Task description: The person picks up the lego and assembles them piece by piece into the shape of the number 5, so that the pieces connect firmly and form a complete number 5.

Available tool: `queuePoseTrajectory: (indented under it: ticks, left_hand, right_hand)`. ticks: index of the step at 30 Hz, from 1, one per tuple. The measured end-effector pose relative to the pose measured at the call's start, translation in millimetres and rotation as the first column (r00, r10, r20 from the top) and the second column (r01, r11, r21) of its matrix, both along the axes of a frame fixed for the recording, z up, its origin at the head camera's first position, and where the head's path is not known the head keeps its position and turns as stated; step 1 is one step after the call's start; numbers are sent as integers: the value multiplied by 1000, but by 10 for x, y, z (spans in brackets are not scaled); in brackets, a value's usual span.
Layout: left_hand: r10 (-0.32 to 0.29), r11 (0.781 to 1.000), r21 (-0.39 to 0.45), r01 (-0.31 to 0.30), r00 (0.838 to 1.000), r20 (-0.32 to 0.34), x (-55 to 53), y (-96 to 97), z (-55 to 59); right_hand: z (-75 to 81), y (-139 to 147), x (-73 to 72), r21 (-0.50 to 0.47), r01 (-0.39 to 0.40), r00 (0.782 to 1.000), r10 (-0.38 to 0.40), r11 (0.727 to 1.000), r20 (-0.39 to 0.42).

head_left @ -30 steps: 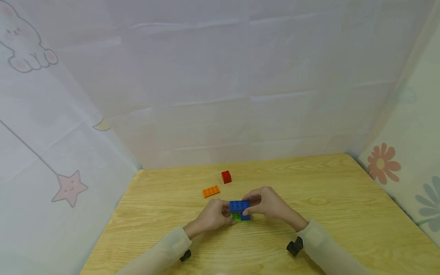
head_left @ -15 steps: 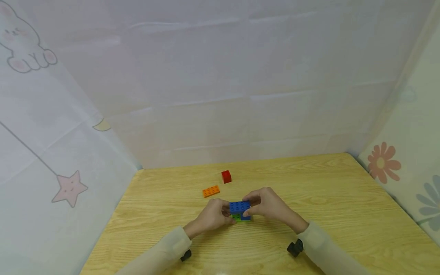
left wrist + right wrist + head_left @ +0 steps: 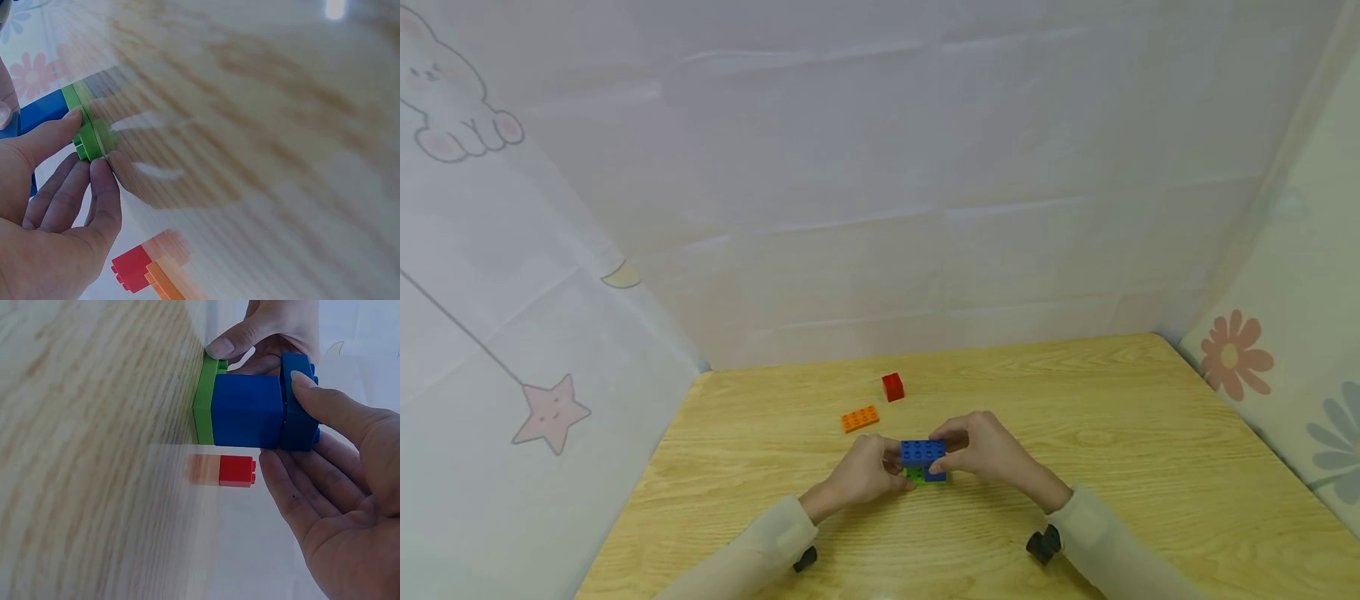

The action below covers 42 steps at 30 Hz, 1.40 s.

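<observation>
My left hand (image 3: 861,472) pinches the green plate brick (image 3: 91,140) between thumb and fingers, flat on the table. A tall blue block (image 3: 247,411) stands on the right part of the green brick, whose left studs are bare. On top lies a blue eight-stud brick (image 3: 922,452), overhanging to the left. My right hand (image 3: 988,448) grips this upper brick, thumb on the near side and fingers on the far side. A thin dark seam shows between the two blue pieces in the right wrist view.
Behind my hands lie an orange eight-stud plate brick (image 3: 860,419) and a small red brick (image 3: 892,387) on the wooden table (image 3: 1075,400). Printed cloth walls (image 3: 850,250) rise along the table's back and sides.
</observation>
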<state>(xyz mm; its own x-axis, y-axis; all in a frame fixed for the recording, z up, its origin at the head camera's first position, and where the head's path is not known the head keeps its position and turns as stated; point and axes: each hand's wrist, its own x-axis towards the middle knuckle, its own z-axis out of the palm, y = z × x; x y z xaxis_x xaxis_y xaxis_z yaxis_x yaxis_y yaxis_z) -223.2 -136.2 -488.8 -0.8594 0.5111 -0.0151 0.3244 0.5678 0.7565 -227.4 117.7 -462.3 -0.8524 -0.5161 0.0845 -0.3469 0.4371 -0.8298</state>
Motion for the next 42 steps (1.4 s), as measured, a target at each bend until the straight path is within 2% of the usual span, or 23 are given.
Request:
queuePoseTrajectory:
  ticks: [18,30,42]
  left_hand:
    - [6,1000,-8,-6,1000,-23,-10,-32,32]
    - [11,1000,-9,-11,1000,-8,-11,-31,6]
    - [-4,1000,-16,3,1000,-22,-11,-6,3]
  right_hand:
    - [-24,-52,-5,-14,19,1000,-19,1000,5]
    - [-3,-50,-3,-10,13,1000,-13,1000,23]
    - [8,-35,13,18,30,999,-30,999,19]
